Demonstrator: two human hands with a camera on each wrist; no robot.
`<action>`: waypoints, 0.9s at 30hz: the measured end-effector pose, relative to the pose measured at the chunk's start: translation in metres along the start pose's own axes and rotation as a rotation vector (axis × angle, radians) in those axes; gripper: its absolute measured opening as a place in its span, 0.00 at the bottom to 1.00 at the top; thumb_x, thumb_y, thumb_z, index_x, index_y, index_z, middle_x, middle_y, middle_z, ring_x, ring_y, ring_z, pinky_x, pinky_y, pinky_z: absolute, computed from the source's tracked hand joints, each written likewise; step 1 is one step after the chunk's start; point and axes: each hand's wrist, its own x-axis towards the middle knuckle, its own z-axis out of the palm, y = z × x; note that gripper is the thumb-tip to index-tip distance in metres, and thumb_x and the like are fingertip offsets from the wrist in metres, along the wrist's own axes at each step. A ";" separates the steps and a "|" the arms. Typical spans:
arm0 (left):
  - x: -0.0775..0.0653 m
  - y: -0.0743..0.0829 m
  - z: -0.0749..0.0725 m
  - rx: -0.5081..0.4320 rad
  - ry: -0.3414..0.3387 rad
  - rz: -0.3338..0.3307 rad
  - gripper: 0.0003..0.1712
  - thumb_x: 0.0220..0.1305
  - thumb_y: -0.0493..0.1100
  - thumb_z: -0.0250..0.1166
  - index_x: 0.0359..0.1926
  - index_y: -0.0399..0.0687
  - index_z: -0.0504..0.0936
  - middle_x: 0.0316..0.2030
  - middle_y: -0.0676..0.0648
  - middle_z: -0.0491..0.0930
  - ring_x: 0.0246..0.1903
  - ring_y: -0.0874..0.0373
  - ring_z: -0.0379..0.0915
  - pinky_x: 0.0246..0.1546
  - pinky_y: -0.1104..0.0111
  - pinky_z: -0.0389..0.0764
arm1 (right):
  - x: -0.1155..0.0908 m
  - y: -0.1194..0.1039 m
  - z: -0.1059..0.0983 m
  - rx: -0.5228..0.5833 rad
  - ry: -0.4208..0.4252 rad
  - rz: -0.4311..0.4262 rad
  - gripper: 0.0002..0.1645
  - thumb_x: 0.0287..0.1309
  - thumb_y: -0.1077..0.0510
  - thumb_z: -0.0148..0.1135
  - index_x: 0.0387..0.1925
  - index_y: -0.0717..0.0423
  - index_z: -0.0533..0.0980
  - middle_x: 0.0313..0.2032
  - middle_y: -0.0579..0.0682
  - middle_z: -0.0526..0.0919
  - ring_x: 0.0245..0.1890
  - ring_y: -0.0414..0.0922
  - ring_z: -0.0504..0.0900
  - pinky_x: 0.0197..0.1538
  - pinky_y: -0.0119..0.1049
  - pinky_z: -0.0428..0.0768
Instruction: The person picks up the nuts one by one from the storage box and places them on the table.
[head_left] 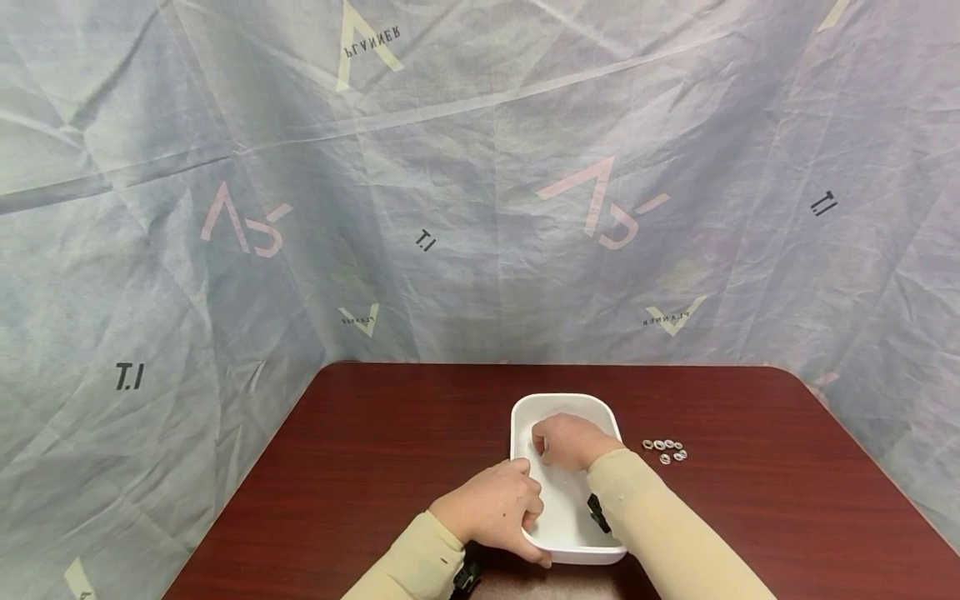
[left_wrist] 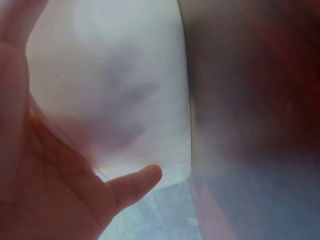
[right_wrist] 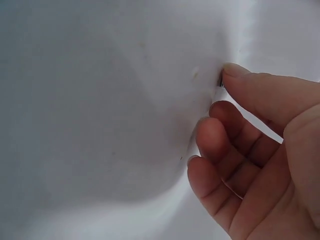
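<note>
A white rectangular plastic bin (head_left: 558, 521) sits on the table. My left hand (head_left: 495, 504) grips its near left corner, fingers over the left rim and thumb low outside the front. In the left wrist view, that hand (left_wrist: 65, 165) lies along the bin's translucent wall (left_wrist: 110, 60). My right hand (head_left: 570, 442) reaches down inside the bin towards the far end. In the right wrist view, the thumb of this hand (right_wrist: 260, 145) pinches a small metal nut (right_wrist: 221, 80), of which only a sliver shows; the index finger is hidden and the other fingers are curled.
Several small metal nuts (head_left: 665, 458) lie in a loose group on the table right of the bin. The dark red wooden table (head_left: 390, 442) has rounded far corners. A grey printed cloth (head_left: 480, 183) hangs behind and at both sides.
</note>
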 end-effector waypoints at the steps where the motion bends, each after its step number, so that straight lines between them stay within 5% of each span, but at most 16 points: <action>1: 0.000 0.000 0.000 -0.003 -0.001 -0.002 0.32 0.41 0.78 0.72 0.10 0.65 0.67 0.16 0.70 0.61 0.27 0.67 0.56 0.29 0.78 0.59 | 0.000 0.000 0.000 -0.005 0.003 -0.002 0.12 0.47 0.67 0.65 0.24 0.46 0.76 0.23 0.41 0.76 0.25 0.43 0.71 0.33 0.39 0.71; 27: -0.001 0.000 -0.002 -0.001 0.000 -0.012 0.33 0.41 0.79 0.72 0.10 0.65 0.66 0.16 0.70 0.60 0.27 0.67 0.56 0.29 0.78 0.58 | 0.000 -0.002 -0.015 -0.089 0.116 0.015 0.11 0.51 0.63 0.64 0.23 0.44 0.73 0.22 0.38 0.72 0.22 0.38 0.69 0.29 0.36 0.70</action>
